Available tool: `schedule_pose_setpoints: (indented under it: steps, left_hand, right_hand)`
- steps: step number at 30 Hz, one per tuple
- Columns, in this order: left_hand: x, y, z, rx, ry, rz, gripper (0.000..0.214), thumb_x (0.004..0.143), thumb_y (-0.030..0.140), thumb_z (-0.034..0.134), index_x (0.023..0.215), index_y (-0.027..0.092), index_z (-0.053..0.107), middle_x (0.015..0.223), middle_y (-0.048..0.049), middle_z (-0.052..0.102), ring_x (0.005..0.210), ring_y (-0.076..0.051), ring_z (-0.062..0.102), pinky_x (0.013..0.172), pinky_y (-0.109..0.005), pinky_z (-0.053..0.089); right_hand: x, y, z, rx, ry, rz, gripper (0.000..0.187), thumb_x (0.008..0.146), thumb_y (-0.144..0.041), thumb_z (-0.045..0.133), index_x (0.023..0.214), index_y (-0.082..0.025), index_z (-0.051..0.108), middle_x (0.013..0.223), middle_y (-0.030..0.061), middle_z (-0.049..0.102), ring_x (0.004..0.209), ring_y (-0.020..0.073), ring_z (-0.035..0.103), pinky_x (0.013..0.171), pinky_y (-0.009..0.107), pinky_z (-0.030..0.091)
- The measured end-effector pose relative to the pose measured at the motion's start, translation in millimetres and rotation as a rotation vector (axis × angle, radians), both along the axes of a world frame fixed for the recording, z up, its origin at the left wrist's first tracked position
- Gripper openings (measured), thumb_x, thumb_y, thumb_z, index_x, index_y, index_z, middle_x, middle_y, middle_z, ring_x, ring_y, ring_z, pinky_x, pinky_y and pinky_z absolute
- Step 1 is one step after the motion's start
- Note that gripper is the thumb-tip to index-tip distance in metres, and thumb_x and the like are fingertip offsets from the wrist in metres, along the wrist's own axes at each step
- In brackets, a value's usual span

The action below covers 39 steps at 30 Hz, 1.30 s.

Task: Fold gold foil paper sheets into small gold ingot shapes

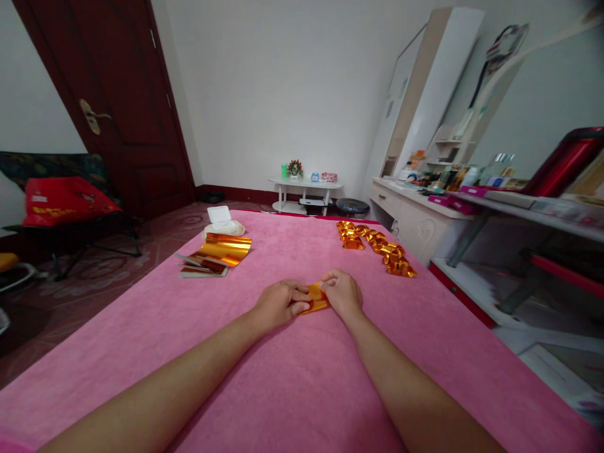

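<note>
A small piece of gold foil paper lies on the pink cloth, between my two hands. My left hand presses on its left part, fingers bent over it. With bent fingers, my right hand grips its right end near the upper edge. Part of the foil is hidden under the fingers. To the left lies a stack of gold foil sheets, the top one curling up. Several folded gold foil pieces stand in rows on the right.
Behind the stack sit a white bag and a white card. A low white table stands by the far wall. The cloth's right edge runs beside a dresser; a chair with a red bag is at the left.
</note>
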<state>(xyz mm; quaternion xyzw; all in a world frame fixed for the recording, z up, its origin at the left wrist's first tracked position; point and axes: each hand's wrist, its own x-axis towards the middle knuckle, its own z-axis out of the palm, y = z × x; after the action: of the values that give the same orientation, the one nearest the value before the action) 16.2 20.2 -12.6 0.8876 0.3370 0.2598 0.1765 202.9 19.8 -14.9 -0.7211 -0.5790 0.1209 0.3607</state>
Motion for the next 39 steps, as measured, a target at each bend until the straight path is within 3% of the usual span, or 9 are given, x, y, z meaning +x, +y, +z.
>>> schedule_pose_setpoints:
  steps: [13,31,36,39]
  left_hand:
    - [2,-6,3.9,0.180,0.183,-0.012,0.030,0.086,0.037,0.052,0.113,0.033,0.064,0.106,-0.0047,0.060,0.098,-0.020,0.054,0.082,-0.029,0.043]
    - [9,-7,11.2,0.345,0.427,-0.055,0.036,0.089,0.037,0.046,0.124,0.040,0.053,0.101,-0.0074,0.052,0.092,-0.022,0.048,0.078,-0.033,0.042]
    - [10,-10,6.0,0.253,0.243,0.001,0.043,0.084,0.030,0.055,0.127,0.035,0.050,0.112,-0.0069,0.053,0.102,-0.023,0.049,0.088,-0.036,0.041]
    - [5,-4,-3.3,0.144,-0.009,0.120,0.063,0.071,0.041,0.070,0.128,0.025,0.048,0.127,-0.0110,0.047,0.116,-0.028,0.044,0.096,-0.042,0.037]
  right_hand:
    - [1,0,-1.0,-0.007,0.006,0.022,0.016,0.067,-0.029,0.065,0.083,-0.029,0.063,0.074,-0.0049,0.072,0.065,0.0164,0.064,0.051,0.024,0.034]
    - [8,7,-4.8,0.043,0.105,0.078,0.014,0.073,-0.032,0.058,0.081,-0.024,0.066,0.078,0.0014,0.072,0.068,0.0172,0.064,0.057,0.025,0.040]
    - [12,12,-13.2,0.057,0.379,0.201,0.015,0.056,-0.029,0.073,0.069,-0.022,0.067,0.060,0.0003,0.068,0.053,0.0163,0.060,0.050,0.024,0.040]
    - [9,11,-16.1,0.100,0.471,0.237,0.014,0.058,-0.031,0.071,0.066,-0.020,0.065,0.059,0.0008,0.068,0.053,0.0163,0.060,0.051,0.025,0.043]
